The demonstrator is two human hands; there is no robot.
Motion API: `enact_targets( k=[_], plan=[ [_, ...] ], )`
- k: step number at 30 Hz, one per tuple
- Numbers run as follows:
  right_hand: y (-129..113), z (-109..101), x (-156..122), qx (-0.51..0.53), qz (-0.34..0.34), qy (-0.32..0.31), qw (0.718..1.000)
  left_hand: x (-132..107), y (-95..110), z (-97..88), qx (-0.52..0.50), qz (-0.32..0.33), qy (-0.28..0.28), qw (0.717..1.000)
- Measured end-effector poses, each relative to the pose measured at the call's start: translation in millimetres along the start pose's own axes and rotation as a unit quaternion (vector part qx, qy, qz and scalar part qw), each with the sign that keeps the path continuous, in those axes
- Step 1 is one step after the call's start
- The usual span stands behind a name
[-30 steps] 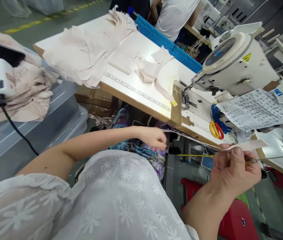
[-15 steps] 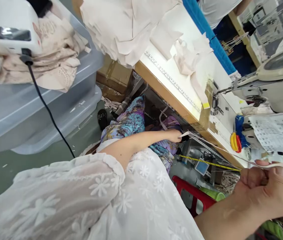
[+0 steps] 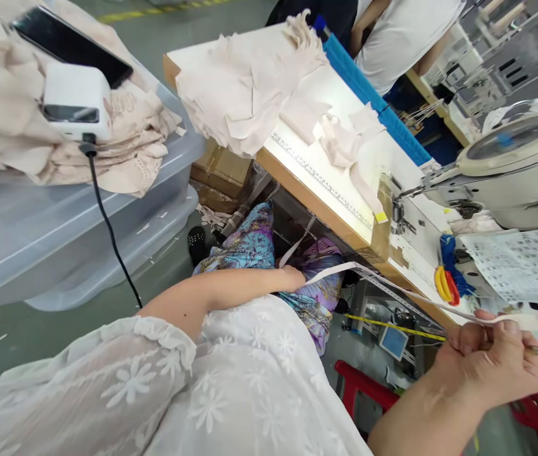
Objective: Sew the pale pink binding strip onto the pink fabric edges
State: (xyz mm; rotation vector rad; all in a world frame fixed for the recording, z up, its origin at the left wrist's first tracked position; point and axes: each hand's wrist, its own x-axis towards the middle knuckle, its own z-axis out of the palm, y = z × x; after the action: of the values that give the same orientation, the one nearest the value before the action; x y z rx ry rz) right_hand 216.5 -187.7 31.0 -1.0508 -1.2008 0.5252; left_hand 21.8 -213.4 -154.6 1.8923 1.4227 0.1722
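My right hand [image 3: 490,361] is closed low at the right, pinching a long pale fabric strip [image 3: 392,288] together with a thin metal tool that pokes out to the right. The strip runs from that hand leftward under the table edge to my left hand [image 3: 292,278]. My left hand rests on my lap by the patterned cloth [image 3: 254,237], fingers curled around the strip's far end, with a loop of strip rising above it. A white sewing machine [image 3: 516,168] stands on the table to the right.
A heap of beige fabric pieces [image 3: 245,88] covers the far end of the white table [image 3: 326,190]. Clear plastic bins [image 3: 60,215] with beige cloth, a white device and black cable stand at left. Red-yellow scissors [image 3: 444,285] lie by the machine. Another person in white [image 3: 402,31] sits behind.
The view has swung, tilting left and back again. My left hand slid back along the strip toward my lap. My right hand kept its pinch on strip and tool.
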Motion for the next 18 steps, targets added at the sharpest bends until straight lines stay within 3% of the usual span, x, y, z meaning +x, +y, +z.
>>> enact_targets(
  k=[3,7,9,11,12,14,18],
  plan=[
    [2,-6,6,0.029,-0.009,0.034,0.999,-39,24,-11.5,0.027,0.062,0.044,0.997],
    [12,-12,12,0.063,0.048,0.056,0.995,-121,53,-40.9,0.031,0.169,0.099,0.98],
    [16,-13,14,0.072,0.076,0.06,0.993,-168,60,-59.9,-0.002,0.269,0.098,0.958],
    [20,-12,15,0.077,0.093,0.062,0.991,-210,59,-78.6,-0.048,0.396,0.086,0.913],
    [21,-11,15,0.08,0.1,0.063,0.99,-227,55,-86.9,-0.061,0.422,0.092,0.9],
    [21,-10,15,0.085,0.111,0.06,0.988,-250,46,-99.9,-0.103,0.427,0.098,0.893],
    [19,-6,13,0.097,0.124,0.048,0.986,-253,38,-106.7,-0.216,0.441,-0.016,0.871]
  ],
)
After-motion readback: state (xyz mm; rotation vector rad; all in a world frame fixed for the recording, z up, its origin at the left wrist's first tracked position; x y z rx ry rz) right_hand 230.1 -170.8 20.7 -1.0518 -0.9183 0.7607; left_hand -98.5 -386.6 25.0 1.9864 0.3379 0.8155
